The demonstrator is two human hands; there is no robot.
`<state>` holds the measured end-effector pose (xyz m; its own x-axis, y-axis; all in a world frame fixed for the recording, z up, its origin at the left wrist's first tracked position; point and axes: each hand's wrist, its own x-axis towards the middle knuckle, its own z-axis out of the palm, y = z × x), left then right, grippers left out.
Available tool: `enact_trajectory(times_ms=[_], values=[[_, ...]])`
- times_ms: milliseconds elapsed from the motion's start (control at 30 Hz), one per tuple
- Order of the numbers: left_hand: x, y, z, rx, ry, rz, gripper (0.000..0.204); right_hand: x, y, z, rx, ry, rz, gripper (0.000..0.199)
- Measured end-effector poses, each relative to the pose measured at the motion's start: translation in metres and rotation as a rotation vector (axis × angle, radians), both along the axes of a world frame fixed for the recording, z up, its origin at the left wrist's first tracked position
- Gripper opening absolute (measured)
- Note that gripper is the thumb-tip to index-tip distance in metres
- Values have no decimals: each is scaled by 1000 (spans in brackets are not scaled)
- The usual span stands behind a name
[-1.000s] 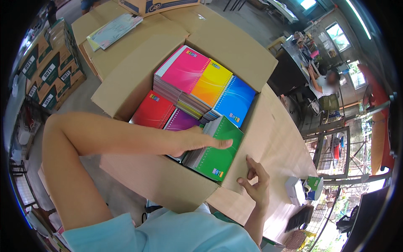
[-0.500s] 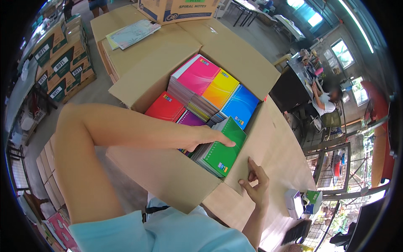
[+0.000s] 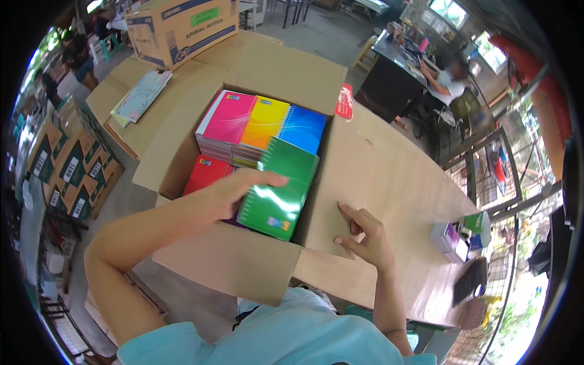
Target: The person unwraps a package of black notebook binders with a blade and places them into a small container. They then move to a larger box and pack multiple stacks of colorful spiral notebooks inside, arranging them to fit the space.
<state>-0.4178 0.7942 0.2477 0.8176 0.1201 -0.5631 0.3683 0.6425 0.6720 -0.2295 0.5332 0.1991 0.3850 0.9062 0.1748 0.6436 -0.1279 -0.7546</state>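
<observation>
A green spiral notebook lies tilted at the front right of an open cardboard box. My left hand grips its left side, thumb on the cover and the other fingers mostly hidden beneath. Whether more notebooks are under it in that grip, I cannot tell. Behind it are stacks of pink, yellow and blue notebooks. Red notebooks sit front left, partly covered by my forearm. My right hand rests at the box's right flap, index finger and thumb apart, holding nothing.
A closed carton and some loose notebooks lie on cardboard beyond the box. Stacked cartons stand on the left. A small stack of packs sits on the table's right side. A person sits at a dark desk farther off.
My left hand, flat over the green stack before, now grips the green notebook's left side, and the notebook is tilted and shifted. My right hand stays by the flap. The view has turned.
</observation>
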Motion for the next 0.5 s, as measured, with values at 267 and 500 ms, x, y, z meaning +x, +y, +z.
enact_trajectory(times_ms=[267,500], values=[[-43,-58,44,179,-410,465,60,18,-59,10,372,420,-90,82],[68,-199,48,332,-282,-126,67,-8,-131,22,587,1288,110,115]])
